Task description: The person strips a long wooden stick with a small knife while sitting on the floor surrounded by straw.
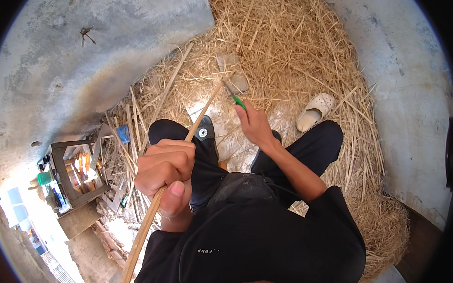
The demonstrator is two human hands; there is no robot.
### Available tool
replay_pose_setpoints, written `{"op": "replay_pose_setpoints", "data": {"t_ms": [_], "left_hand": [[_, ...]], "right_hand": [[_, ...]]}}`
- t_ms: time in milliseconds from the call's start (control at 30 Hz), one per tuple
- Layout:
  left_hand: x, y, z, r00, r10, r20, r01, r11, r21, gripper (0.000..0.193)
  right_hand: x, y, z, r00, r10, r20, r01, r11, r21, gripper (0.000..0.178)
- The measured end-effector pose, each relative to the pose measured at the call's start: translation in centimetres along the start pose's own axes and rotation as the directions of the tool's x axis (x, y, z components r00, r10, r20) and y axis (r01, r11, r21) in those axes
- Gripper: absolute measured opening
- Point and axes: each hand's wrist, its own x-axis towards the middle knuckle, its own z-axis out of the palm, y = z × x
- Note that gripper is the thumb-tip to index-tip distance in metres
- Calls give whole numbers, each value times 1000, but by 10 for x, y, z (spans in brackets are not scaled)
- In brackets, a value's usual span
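Observation:
My left hand [165,171] is closed in a fist around a long, thin strip of bamboo or wood [146,230]. The strip runs at a slant from the lower left, through my fist, up toward the middle of the floor. My right hand [257,125] grips a small knife [238,100] by its green handle. Its dark, narrow blade points up and left and lies at the far tip of the strip; whether it touches is too fine to tell. Both hands are in front of my bent legs, the right one farther out.
Pale shavings [286,38] cover much of the floor. A beige clog [314,112] lies to the right, and a black sandal [204,135] is on my left foot. Several longer strips [171,83] lie at the left. Grey walls [405,88] flank me; a wooden frame [61,167] stands left.

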Motion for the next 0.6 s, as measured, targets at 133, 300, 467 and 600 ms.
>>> {"op": "replay_pose_setpoints", "data": {"t_ms": [133,300,467,600], "left_hand": [[-1,-1,4,999,-12,30,12,1000,-18,39],[-12,3,6,997,-2,71,5,999,-36,41],[-11,4,-1,995,46,87,-48,999,19,36],[24,71,-69,929,197,-313,-161,977,138,27]], "right_hand": [[-19,-31,7,969,-248,-7,245,961,-128,30],[24,48,40,999,48,-11,-48,908,-415,31],[32,186,46,941,321,110,-214,813,-542,44],[33,148,29,917,373,143,-289,867,-406,53]]}}
